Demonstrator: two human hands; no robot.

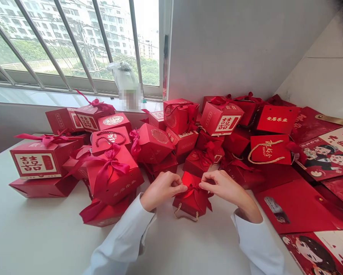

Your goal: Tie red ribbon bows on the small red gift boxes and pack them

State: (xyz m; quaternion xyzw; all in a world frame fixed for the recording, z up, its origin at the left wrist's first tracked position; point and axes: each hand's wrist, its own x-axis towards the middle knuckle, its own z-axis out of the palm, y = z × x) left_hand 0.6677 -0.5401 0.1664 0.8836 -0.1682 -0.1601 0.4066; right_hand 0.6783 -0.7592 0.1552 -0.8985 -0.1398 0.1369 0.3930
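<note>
From my remote view, my left hand (162, 190) and right hand (227, 187) are each pinched closed on the red ribbon (192, 190) of a small red gift box (191, 203), which sits between them on the tabletop (45, 233), about equally near both.

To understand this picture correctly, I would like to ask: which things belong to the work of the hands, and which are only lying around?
In the work: left hand, right hand, small red gift box, red ribbon bow, gold rope handle.
Lying around: other red gift boxes, flat red printed cards, plastic bag.
</note>
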